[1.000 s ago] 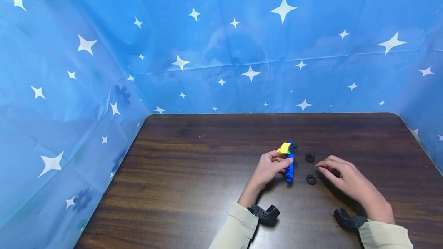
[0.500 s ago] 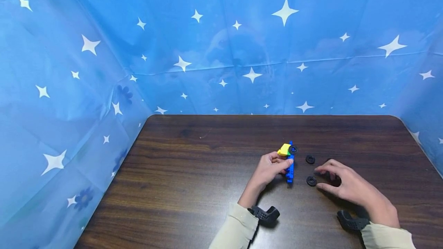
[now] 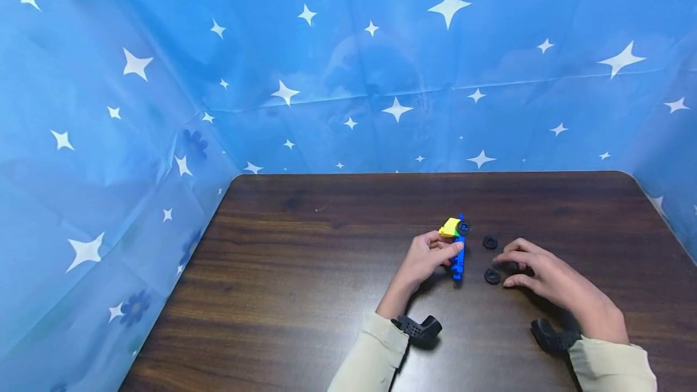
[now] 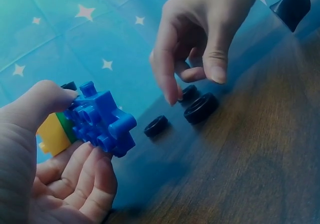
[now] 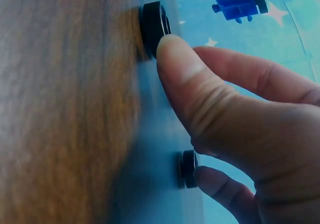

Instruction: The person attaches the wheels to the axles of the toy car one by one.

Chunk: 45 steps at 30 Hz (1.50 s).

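Observation:
In the head view, my left hand (image 3: pixel 428 257) holds a toy vehicle (image 3: pixel 459 262) upright between thumb and fingers. It has a blue chassis (image 4: pixel 100 116), a yellow block (image 4: pixel 54 134) with green beside it, and a black wheel (image 3: pixel 463 227) on one end. My right hand (image 3: pixel 550 274) hovers low over the table, thumb and fingers parted and bent, holding nothing visible. Close to its fingertips lies a black tire (image 3: pixel 492 276); touching or not, I cannot tell. Another black tire (image 3: pixel 490 242) lies farther back. A third tire (image 4: pixel 188 94) shows behind the right fingers in the left wrist view.
A dark wood-grain table (image 3: pixel 305 271) carries everything. Blue cloth (image 3: pixel 337 77) with white stars hangs behind it and along its sides. Black wrist devices (image 3: pixel 419 329) sit at both sleeve cuffs.
My right thumb and fingers, nearly together a second ago, have spread apart beside the nearer tire. My left hand keeps its hold on the toy vehicle. The head view has shifted slightly.

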Each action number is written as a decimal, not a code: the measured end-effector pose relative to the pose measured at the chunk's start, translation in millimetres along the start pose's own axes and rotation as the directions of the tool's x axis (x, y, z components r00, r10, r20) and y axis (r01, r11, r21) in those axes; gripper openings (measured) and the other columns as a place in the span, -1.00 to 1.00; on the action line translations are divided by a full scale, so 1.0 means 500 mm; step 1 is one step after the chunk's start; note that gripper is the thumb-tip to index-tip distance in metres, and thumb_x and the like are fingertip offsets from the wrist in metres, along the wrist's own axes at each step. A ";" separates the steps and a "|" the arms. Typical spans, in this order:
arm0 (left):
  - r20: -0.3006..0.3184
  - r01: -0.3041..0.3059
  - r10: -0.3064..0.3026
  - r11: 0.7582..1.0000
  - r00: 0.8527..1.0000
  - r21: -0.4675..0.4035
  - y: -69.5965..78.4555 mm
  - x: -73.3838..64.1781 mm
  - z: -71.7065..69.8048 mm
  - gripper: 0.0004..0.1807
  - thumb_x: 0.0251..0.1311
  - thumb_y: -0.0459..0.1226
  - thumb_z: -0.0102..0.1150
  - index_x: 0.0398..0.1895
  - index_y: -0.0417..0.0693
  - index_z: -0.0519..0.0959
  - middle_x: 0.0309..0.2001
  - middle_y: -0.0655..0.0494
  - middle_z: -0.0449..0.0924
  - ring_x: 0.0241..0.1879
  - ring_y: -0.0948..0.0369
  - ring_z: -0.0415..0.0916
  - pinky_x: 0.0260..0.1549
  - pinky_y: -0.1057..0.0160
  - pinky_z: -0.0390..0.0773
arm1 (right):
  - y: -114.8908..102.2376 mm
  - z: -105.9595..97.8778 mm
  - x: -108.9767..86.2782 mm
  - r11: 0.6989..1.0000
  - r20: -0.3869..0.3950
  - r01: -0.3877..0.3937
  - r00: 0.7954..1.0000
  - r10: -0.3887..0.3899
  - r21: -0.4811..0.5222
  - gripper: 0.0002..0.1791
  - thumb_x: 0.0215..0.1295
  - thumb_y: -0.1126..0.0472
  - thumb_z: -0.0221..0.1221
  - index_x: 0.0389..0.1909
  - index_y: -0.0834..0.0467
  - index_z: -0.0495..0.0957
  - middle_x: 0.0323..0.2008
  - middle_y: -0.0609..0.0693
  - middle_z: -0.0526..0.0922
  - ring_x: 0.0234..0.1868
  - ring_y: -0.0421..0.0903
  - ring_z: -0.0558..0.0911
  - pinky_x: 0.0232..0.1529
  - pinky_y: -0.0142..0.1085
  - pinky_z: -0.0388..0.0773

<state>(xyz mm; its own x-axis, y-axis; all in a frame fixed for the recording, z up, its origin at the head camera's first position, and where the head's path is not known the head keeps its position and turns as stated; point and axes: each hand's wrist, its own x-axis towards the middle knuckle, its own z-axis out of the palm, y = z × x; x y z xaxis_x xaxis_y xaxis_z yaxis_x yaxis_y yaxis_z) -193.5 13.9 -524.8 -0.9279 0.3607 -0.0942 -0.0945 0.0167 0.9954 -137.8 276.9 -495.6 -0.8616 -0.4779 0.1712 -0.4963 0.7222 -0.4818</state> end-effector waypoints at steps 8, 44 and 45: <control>-0.002 -0.004 0.004 1.000 1.000 0.001 0.009 0.007 0.001 -0.70 0.27 -0.18 0.36 -0.09 -0.23 0.66 -0.43 0.26 0.67 -0.52 0.33 0.56 -0.48 0.40 0.51 | 0.004 -0.003 0.020 0.993 -0.025 0.107 0.994 -0.108 -0.042 -0.64 0.12 0.34 0.48 -0.02 0.09 0.75 -0.07 -0.06 0.61 -0.23 -0.29 0.58 -0.30 -0.35 0.55; 0.020 0.007 -0.007 1.000 1.000 -0.007 0.004 -0.005 -0.004 -0.68 0.31 -0.16 0.34 -0.04 -0.21 0.65 -0.39 0.25 0.69 -0.50 0.37 0.57 -0.44 0.39 0.52 | -0.003 0.013 0.031 1.000 0.109 0.006 0.994 -0.006 -0.006 -0.73 0.25 0.23 0.42 -0.02 0.04 0.75 -0.02 -0.04 0.60 -0.16 -0.29 0.61 -0.24 -0.30 0.60; 0.020 0.004 -0.004 1.000 1.000 -0.005 0.005 -0.004 -0.004 -0.68 0.31 -0.16 0.33 -0.03 -0.21 0.65 -0.39 0.25 0.69 -0.49 0.37 0.57 -0.44 0.39 0.52 | -0.002 0.012 0.031 1.000 0.103 0.006 0.995 -0.006 -0.006 -0.72 0.25 0.22 0.42 -0.02 0.04 0.75 -0.02 -0.05 0.61 -0.17 -0.30 0.60 -0.24 -0.31 0.60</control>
<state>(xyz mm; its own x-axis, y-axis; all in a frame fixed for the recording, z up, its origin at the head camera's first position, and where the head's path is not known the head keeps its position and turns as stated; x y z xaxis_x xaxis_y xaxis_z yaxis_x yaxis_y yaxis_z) -192.5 11.2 -522.3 -0.9202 0.3791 -0.0976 -0.1002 0.0131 0.9949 -149.9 265.5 -497.7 -0.8432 -0.5310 0.0845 -0.5024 0.7221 -0.4756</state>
